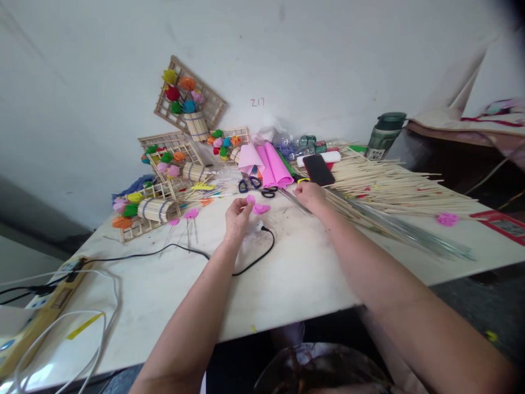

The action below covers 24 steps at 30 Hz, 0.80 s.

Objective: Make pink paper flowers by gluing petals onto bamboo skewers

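My left hand (238,218) is in the middle of the table, its thumb and fingers pinched on a small pink paper petal (250,199). Right beside it, another pink petal (261,209) lies on the tabletop. My right hand (310,197) is farther right, fingers curled in and low to the table, close to a yellow loop (303,180) and metal-coloured thin strips (296,201). What its fingers grip, if anything, is hidden. Between and beyond the hands are blue-handled scissors (249,184), black-handled scissors (269,192) and rolls of pink crepe paper (274,166).
Stick-and-paper flower baskets (156,210) stand at the left; one rests against the wall. A phone (319,169), many thin wooden sticks (381,183) and a green bottle (385,135) are at the right. A black cable (156,249) crosses the table from a power strip (49,306).
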Each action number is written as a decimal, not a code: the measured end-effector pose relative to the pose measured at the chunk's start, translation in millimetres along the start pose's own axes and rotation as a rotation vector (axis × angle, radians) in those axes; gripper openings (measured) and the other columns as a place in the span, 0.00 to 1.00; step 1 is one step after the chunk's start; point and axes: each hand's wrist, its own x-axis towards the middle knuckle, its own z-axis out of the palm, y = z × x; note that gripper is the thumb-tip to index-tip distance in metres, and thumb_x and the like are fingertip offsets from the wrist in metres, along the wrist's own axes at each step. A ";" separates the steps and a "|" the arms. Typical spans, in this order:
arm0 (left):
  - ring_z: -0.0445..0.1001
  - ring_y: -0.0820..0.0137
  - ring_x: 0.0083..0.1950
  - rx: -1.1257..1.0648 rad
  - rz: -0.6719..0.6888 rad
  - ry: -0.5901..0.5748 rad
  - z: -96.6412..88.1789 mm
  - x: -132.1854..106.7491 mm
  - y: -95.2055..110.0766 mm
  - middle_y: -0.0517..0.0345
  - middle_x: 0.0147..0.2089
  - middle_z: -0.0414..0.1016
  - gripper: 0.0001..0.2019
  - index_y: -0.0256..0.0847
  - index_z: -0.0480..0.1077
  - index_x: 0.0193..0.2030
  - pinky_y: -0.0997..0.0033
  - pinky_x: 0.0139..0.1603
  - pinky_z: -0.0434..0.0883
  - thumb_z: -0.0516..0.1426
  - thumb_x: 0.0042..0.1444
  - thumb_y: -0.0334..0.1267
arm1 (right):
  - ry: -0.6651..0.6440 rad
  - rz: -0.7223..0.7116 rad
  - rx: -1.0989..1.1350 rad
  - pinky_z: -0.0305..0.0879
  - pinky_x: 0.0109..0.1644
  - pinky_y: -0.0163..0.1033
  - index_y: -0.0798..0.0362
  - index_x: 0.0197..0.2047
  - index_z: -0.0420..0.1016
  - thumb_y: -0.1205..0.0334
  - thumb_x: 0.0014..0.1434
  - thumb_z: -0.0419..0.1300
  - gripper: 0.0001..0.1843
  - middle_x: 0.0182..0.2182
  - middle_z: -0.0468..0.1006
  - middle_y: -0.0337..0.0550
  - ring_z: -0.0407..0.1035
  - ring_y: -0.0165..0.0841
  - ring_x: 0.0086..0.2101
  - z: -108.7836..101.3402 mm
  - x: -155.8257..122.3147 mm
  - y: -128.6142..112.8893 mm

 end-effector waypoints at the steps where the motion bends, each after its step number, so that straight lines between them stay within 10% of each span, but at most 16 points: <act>1: 0.66 0.74 0.26 -0.024 -0.008 -0.004 0.1 -0.3 0.2 0.61 0.23 0.67 0.12 0.40 0.67 0.29 0.75 0.27 0.63 0.56 0.46 0.48 | -0.034 -0.002 -0.033 0.60 0.37 0.38 0.52 0.36 0.76 0.55 0.55 0.50 0.15 0.35 0.77 0.49 0.70 0.39 0.38 1.6 0.8 1.5; 24: 0.69 0.73 0.26 -0.166 -0.120 -0.030 -4.8 -1.0 5.6 0.58 0.22 0.70 0.13 0.38 0.66 0.24 0.75 0.26 0.64 0.59 0.41 0.46 | -0.219 0.039 -0.187 0.63 0.40 0.39 0.58 0.45 0.71 0.61 0.55 0.53 0.16 0.39 0.75 0.56 0.69 0.43 0.43 9.6 1.0 -4.5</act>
